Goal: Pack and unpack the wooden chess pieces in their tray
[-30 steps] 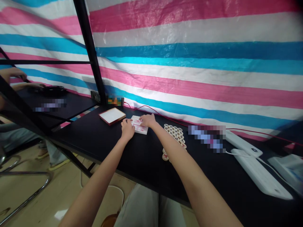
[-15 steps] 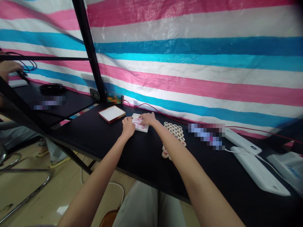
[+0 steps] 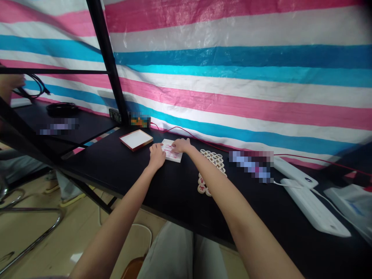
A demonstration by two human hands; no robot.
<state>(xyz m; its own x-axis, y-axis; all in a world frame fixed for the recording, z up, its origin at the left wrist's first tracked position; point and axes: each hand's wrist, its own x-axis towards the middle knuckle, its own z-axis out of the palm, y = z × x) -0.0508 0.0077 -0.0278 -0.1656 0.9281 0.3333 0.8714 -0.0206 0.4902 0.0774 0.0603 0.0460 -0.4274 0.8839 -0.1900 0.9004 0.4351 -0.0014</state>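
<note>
A flat white piece with pink-red print (image 3: 173,154) lies on the black table. It looks like a folded paper board or a shallow box; I cannot tell which. My left hand (image 3: 157,155) holds its left side, fingers bent over the edge. Across its far right corner lies my right hand (image 3: 181,145), the thumb on the print and the fingers curled at the far edge. Beside my right forearm are several round Chinese chess pieces (image 3: 201,188) in rows, partly hidden by that arm. A shallow open box part (image 3: 136,139) with a white inside rests to the left.
A red cable (image 3: 197,135) runs along the back by the striped sheet (image 3: 232,85). White power strips (image 3: 314,209) lie on the right. At the left stands a black metal post (image 3: 112,69); past it, another person's hand (image 3: 11,81) is near black cables (image 3: 36,85).
Both my hands stay on the white printed piece; my right thumb has shifted slightly over the print. The view has turned a little. The other person's hand and cable at the left have moved.
</note>
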